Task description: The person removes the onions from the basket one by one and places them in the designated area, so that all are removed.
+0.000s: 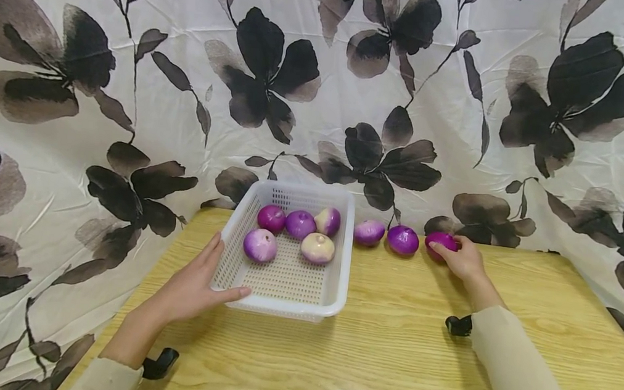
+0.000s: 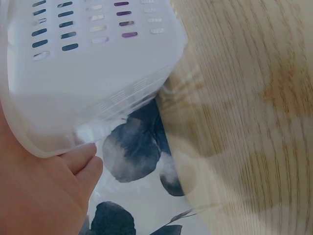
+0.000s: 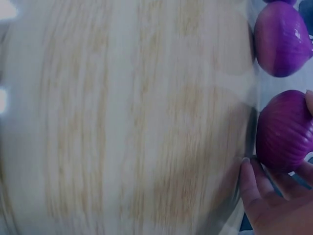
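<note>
Head view: the right hand (image 1: pixel 465 258) curls round the red onion (image 1: pixel 442 240), farthest right of the white basket (image 1: pixel 340 253) on the surface (image 1: pixel 387 350), two onions (image 1: pixel 386 235) between. The left hand (image 1: pixel 198 284) grips the basket's near-left corner; its long side runs away from the person.

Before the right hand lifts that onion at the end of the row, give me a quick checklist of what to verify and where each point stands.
1. Right hand on the end onion: ok, fingers curl round it.
2. Grip firm enough to lift: cannot tell, the onion looks to rest on the table.
3. Left hand steadying the white basket: ok, it holds the near left corner.
4. Room in the basket: ok, five onions at the back, bare floor in front.
5. Neighbour onion apart from the held one: ok, a gap shows.
</note>
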Demonstrator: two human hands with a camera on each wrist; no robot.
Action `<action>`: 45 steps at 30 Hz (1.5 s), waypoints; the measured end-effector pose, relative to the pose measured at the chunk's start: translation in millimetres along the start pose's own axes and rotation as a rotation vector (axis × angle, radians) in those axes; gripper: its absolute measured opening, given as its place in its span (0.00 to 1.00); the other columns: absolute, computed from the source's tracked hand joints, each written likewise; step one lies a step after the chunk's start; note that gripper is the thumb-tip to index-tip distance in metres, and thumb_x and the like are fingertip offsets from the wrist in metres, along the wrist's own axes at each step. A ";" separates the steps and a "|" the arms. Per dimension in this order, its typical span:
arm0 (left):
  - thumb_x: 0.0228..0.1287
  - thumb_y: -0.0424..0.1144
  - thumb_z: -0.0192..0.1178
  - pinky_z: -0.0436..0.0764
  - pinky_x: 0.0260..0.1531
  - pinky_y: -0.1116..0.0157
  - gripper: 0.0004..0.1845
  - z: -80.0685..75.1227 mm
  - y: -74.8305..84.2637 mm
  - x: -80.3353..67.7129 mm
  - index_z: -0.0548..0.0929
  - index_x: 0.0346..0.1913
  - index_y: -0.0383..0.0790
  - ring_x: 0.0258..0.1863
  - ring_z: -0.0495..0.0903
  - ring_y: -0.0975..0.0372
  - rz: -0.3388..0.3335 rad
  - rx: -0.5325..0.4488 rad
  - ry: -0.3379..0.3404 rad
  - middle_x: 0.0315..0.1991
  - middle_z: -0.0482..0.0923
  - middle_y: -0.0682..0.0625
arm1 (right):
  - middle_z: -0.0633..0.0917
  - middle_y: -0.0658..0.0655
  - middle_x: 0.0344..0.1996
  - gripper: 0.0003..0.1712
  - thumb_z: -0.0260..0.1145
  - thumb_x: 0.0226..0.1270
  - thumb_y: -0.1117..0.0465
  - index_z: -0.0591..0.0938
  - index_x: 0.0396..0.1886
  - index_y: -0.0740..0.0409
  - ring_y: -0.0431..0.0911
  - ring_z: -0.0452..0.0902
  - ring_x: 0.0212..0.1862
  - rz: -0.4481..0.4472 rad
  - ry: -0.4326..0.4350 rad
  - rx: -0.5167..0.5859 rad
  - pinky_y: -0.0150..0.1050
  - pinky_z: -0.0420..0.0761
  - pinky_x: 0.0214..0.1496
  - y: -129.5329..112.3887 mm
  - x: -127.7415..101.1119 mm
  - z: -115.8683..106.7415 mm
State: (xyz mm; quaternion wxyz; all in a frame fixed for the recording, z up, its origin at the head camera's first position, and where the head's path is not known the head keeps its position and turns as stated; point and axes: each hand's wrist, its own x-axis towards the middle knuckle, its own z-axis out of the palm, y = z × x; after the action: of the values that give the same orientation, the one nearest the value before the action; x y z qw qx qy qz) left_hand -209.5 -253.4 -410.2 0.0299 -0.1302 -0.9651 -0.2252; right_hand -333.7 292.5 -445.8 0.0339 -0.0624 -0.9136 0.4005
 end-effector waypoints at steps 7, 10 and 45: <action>0.56 0.77 0.61 0.57 0.71 0.35 0.69 -0.1 2.5 0.4 0.40 0.82 0.31 0.78 0.48 0.35 0.004 0.010 0.003 0.83 0.31 0.39 | 0.63 0.81 0.70 0.49 0.62 0.75 0.42 0.57 0.75 0.76 0.73 0.60 0.71 0.000 0.000 -0.011 0.64 0.64 0.74 -1.6 -0.2 -0.2; 0.56 0.77 0.61 0.58 0.71 0.35 0.69 -0.2 3.2 0.6 0.41 0.82 0.31 0.78 0.48 0.35 0.003 0.012 0.003 0.83 0.31 0.39 | 0.63 0.81 0.70 0.48 0.62 0.74 0.44 0.57 0.75 0.76 0.73 0.61 0.70 -0.003 0.002 -0.020 0.64 0.64 0.74 -0.2 0.4 -0.3; 0.57 0.77 0.61 0.57 0.71 0.34 0.69 -1.7 2.6 0.1 0.40 0.82 0.31 0.78 0.48 0.35 -0.009 0.000 -0.006 0.83 0.31 0.39 | 0.63 0.83 0.69 0.50 0.64 0.75 0.47 0.53 0.74 0.80 0.73 0.60 0.71 0.014 -0.070 0.008 0.64 0.61 0.74 3.8 -2.1 -5.3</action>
State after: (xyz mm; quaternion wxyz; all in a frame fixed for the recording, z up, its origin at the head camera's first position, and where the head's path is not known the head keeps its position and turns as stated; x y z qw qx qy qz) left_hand -209.0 -251.9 -407.6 0.0258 -0.1264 -0.9658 -0.2248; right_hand -330.7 298.6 -445.0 -0.0005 -0.0549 -0.9121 0.4064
